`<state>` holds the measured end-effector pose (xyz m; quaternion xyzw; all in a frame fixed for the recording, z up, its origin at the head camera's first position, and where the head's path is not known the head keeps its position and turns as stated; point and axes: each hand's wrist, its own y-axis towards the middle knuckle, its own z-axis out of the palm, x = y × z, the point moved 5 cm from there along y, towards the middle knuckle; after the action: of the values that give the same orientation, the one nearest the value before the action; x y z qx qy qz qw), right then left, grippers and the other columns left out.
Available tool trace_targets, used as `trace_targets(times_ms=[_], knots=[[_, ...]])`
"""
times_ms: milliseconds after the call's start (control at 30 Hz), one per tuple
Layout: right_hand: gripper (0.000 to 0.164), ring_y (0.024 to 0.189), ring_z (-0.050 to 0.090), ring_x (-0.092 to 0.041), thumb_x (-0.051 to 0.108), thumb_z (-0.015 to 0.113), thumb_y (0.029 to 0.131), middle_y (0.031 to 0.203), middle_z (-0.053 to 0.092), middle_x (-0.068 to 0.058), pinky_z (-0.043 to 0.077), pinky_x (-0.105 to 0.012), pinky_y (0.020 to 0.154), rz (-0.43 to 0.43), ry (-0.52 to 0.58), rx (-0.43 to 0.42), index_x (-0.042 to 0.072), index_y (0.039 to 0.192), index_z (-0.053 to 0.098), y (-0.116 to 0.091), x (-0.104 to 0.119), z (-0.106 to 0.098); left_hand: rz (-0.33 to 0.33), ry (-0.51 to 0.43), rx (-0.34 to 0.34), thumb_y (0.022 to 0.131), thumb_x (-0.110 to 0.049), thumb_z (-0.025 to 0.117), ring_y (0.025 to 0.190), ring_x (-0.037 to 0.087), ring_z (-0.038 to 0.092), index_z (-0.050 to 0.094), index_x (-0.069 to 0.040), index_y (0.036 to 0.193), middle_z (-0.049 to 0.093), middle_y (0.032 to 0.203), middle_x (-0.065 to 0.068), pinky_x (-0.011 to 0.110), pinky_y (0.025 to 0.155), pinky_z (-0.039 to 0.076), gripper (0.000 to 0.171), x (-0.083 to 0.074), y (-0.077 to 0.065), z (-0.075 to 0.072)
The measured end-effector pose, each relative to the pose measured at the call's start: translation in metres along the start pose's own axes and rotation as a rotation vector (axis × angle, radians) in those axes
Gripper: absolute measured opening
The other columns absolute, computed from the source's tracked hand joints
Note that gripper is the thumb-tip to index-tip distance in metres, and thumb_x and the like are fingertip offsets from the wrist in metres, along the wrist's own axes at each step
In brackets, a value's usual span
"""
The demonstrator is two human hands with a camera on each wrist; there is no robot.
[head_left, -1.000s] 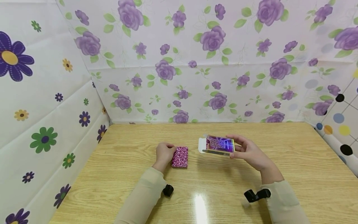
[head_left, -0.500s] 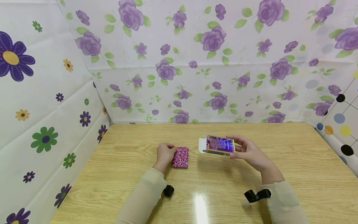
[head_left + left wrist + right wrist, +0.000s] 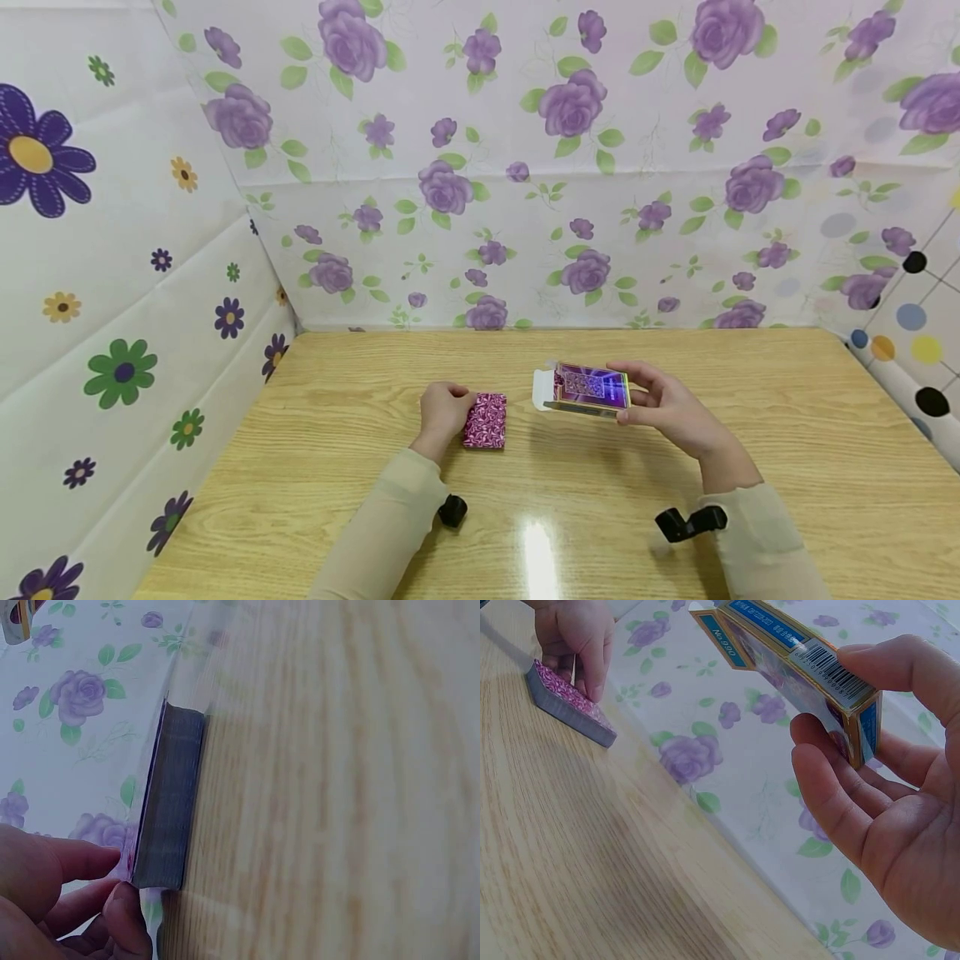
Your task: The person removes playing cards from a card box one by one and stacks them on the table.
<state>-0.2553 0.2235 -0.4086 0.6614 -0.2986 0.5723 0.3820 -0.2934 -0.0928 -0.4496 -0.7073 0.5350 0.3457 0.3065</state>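
Note:
A deck of playing cards (image 3: 486, 421) with a pink and white swirl back lies squared on the table. My left hand (image 3: 444, 410) pinches its upper left corner; in the left wrist view the thumb (image 3: 124, 911) and forefinger meet at the near end of the grey-edged stack (image 3: 172, 799). To the right, my right hand (image 3: 667, 408) holds a shiny purple and gold card box (image 3: 592, 390) above the table by its right end, thumb on one side and fingers on the other. The box's white end flap (image 3: 542, 389) stands open toward the deck. A barcode shows in the right wrist view.
The wooden table (image 3: 337, 367) ends at the back against a cloth with purple roses (image 3: 442, 187). A flower-print cloth (image 3: 112, 275) closes off the left side, and a dotted cloth (image 3: 918, 333) the right. A black wrist camera (image 3: 452, 510) sits on the left sleeve.

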Motion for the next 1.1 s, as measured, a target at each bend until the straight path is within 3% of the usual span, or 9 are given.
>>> trace_targets(times_ms=[300, 467, 700, 1100], knots=[[0.064, 0.107, 0.062, -0.013, -0.005, 0.061, 0.087, 0.128, 0.050, 0.001, 0.057, -0.029, 0.081, 0.023, -0.005, -0.011, 0.000, 0.143, 0.030, 0.002, 0.001, 0.000, 0.005, -0.040, -0.010, 0.085, -0.016, 0.069, 0.085, 0.023, 0.061, 0.070, -0.002, 0.097, 0.066, 0.098, 0.013, 0.033, 0.070, 0.052, 0.018, -0.002, 0.002, -0.006], [0.061, 0.107, 0.063, -0.013, -0.004, 0.062, 0.087, 0.127, 0.051, 0.001, 0.057, -0.029, 0.081, 0.026, -0.007, -0.010, 0.005, 0.142, 0.035, 0.002, 0.001, 0.000, 0.000, -0.067, -0.008, 0.085, -0.017, 0.067, 0.082, 0.021, 0.059, 0.069, -0.003, 0.100, 0.065, 0.095, 0.011, 0.031, 0.068, 0.051, 0.020, -0.004, 0.001, -0.008], [0.064, 0.106, 0.063, -0.012, -0.003, 0.062, 0.087, 0.127, 0.051, 0.001, 0.057, -0.028, 0.080, 0.026, -0.010, -0.015, 0.001, 0.143, 0.031, 0.001, 0.001, 0.000, 0.025, -0.117, -0.024, 0.085, -0.017, 0.066, 0.077, 0.019, 0.060, 0.067, -0.002, 0.104, 0.065, 0.094, 0.011, 0.025, 0.064, 0.051, 0.024, -0.013, -0.004, -0.013], [0.062, 0.107, 0.062, -0.012, -0.004, 0.062, 0.087, 0.128, 0.051, 0.002, 0.057, -0.028, 0.081, 0.026, -0.006, -0.018, 0.006, 0.142, 0.035, -0.001, 0.001, -0.001, 0.058, -0.195, -0.006, 0.086, -0.016, 0.065, 0.083, 0.019, 0.060, 0.065, -0.001, 0.111, 0.066, 0.097, 0.011, 0.025, 0.067, 0.051, 0.030, -0.028, -0.016, -0.017]])
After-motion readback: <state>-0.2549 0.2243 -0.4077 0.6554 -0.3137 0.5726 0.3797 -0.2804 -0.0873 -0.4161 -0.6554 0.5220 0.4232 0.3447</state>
